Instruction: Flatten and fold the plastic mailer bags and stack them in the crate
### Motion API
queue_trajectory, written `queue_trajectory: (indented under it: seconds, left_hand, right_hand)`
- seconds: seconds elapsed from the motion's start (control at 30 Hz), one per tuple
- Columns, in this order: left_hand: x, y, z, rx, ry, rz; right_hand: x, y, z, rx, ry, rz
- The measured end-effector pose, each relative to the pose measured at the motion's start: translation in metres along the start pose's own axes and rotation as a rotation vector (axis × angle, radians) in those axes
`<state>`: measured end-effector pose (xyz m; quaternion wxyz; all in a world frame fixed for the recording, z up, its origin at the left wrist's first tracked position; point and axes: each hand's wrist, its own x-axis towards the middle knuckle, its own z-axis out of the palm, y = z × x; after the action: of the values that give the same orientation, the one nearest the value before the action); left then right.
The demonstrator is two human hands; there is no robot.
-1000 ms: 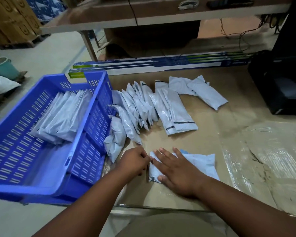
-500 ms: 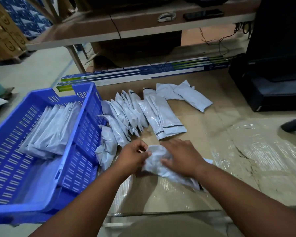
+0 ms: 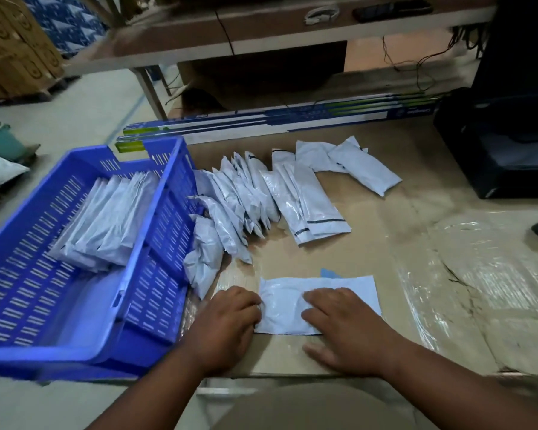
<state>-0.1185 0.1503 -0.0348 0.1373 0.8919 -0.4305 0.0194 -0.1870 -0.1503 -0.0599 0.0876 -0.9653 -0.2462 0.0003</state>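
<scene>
Little can be read here. The long flat boxes (image 3: 292, 119) lying along the far edge of the worktop (image 3: 385, 249) carry a white brand word on a blue panel at their right end, printed upside down to this view; it looks like "Crompton", though the letters are too small and soft to be sure. The brown cartons (image 3: 16, 48) at the far left bear dark round marks, not legible. No print can be made out on the mailer bags (image 3: 305, 200) or the blue crate (image 3: 112, 305).
</scene>
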Motion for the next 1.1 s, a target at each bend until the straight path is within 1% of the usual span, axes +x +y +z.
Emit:
queue_trajectory:
  seconds: [0.13,0.2,0.23,0.27,0.37,0.4,0.6,0.67,0.73,0.83,0.87,0.97,1.03,1.1]
  left_hand:
    - [-0.004,0.012,-0.002,-0.015,0.139,-0.041]
    - [0.007,0.022,0.006,-0.007,0.190,-0.070]
    - [0.014,0.026,0.014,0.019,0.188,-0.072]
    - [0.020,0.030,0.024,0.056,0.155,-0.070]
    - [0.030,0.036,0.047,0.153,-0.071,-0.120]
    - [0.029,0.035,0.051,0.170,-0.116,-0.152]
    - [0.013,0.018,0.052,0.224,-0.220,-0.404]
    - [0.008,0.012,0.047,0.210,-0.195,-0.435]
    - [0.007,0.011,0.038,0.182,-0.129,-0.421]
    - [0.022,0.017,0.030,0.088,0.032,-0.315]
    - [0.030,0.019,0.032,0.078,0.042,-0.277]
    - [0.045,0.026,0.050,0.084,-0.053,-0.231]
    - [0.046,0.029,0.065,0.116,-0.125,-0.246]
    - [0.042,0.029,0.073,0.120,-0.140,-0.266]
  right_hand:
    - [0.008,-0.006,-0.005,0.049,0.139,0.068]
    - [0.019,-0.008,-0.005,0.061,0.151,0.160]
    - [0.025,-0.009,-0.004,0.061,0.132,0.204]
    - [0.029,-0.010,0.001,0.060,0.105,0.230]
    - [0.029,-0.009,0.023,0.042,-0.014,0.223]
    - [0.027,-0.008,0.029,0.030,-0.034,0.214]
    - [0.024,-0.006,0.032,0.013,-0.053,0.221]
    - [0.022,-0.006,0.030,0.023,-0.059,0.221]
    - [0.022,-0.005,0.027,0.054,-0.057,0.220]
    - [0.024,-0.002,0.017,0.144,-0.020,0.264]
    - [0.025,-0.002,0.012,0.158,0.006,0.280]
    - [0.030,-0.004,0.000,0.135,0.041,0.293]
    - [0.035,-0.009,-0.004,0.115,0.066,0.288]
    - [0.041,-0.017,-0.009,0.070,0.077,0.263]
